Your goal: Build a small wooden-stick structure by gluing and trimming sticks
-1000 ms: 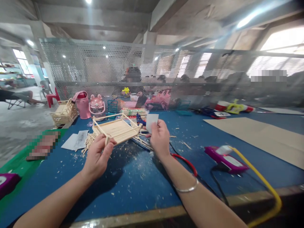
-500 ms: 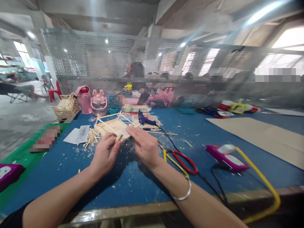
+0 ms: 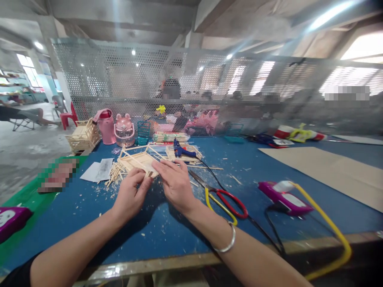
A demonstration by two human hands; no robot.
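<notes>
A small frame built of thin wooden sticks (image 3: 136, 160) is tilted up above the blue table, in front of me. My left hand (image 3: 131, 191) is closed on its near corner, thumb and fingers pinching a short stick end. My right hand (image 3: 176, 183) reaches over the frame's right side, fingers stretched forward and apart, fingertips touching the wood; its thumb is hidden. Loose wooden sticks (image 3: 116, 170) lie in a pile left of the frame. Behind my right hand rests a blue glue gun (image 3: 184, 151) on more stick pieces. Scissors with red and yellow handles (image 3: 231, 203) lie to the right.
A purple power strip (image 3: 284, 198) with a yellow cable lies at right, near brown cardboard (image 3: 323, 167). At the back left stand a wooden stick crate (image 3: 83, 135), a pink bag (image 3: 107, 127) and a pink bottle (image 3: 124, 131). A perforated metal screen (image 3: 119, 79) closes the far side.
My right hand has shifted slightly left over the frame, and its fingers have spread and straightened. My left hand keeps its pinch on the corner.
</notes>
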